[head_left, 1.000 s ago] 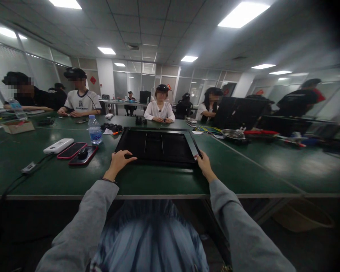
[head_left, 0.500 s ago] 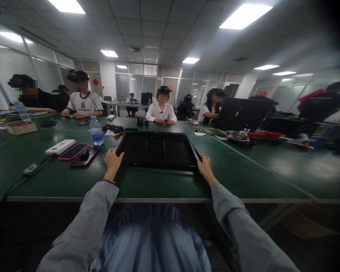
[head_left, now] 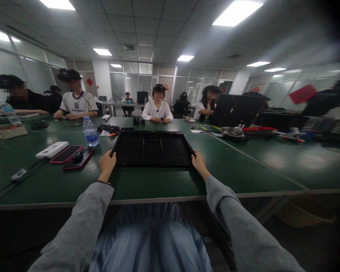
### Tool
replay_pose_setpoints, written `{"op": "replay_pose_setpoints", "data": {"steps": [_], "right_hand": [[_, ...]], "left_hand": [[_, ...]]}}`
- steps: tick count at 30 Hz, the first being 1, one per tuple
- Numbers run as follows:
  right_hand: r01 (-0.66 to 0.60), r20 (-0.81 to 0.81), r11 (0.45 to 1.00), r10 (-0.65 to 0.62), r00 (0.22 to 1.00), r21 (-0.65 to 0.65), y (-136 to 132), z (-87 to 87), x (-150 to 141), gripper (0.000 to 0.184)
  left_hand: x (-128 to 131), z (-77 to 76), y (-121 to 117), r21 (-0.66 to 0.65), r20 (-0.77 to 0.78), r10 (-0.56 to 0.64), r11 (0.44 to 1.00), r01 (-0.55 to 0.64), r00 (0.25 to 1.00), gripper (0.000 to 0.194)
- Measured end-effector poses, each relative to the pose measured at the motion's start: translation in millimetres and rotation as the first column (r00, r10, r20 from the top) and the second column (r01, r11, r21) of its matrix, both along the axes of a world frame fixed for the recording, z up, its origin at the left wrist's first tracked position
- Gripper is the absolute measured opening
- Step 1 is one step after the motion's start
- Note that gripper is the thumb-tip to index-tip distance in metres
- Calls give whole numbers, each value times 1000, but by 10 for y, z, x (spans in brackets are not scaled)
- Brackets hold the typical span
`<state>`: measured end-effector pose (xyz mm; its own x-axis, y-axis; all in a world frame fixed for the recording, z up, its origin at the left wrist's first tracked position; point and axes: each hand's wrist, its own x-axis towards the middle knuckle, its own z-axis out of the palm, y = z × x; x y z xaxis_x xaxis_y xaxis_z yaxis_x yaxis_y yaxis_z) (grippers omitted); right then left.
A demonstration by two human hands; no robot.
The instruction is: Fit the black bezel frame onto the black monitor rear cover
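My left hand (head_left: 107, 162) and right hand (head_left: 198, 163) are closed round opposite sides of the tray (head_left: 153, 152), near its front corners, presumably for balance. It's level before me, over the table (head_left: 158, 185); the bottle (head_left: 90, 133) stands left, apart.

The one view looks from the person's own head, above and behind the left hand (head_left: 107, 163) and right hand (head_left: 200, 164), an arm's reach off. It faces forward and somewhat down, taking in the lap (head_left: 153, 241) on the near side of the hands and the ceiling (head_left: 146, 22) far beyond them. Its middle falls just past the hands, between them, at the far edge of a black panel (head_left: 153, 149). The table (head_left: 158, 185) spreads widely to both sides.
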<state>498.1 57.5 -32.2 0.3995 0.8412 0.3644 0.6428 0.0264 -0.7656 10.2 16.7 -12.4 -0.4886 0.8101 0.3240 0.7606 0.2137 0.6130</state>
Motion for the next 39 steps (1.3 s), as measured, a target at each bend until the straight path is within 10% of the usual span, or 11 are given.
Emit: {"op": "replay_pose_setpoints", "data": {"steps": [39], "right_hand": [[-37,-75,998,40,996,45,129,-81,124,44]], "left_hand": [[-17,-63,75,-50,-91,-68,997,64,994,45]]}}
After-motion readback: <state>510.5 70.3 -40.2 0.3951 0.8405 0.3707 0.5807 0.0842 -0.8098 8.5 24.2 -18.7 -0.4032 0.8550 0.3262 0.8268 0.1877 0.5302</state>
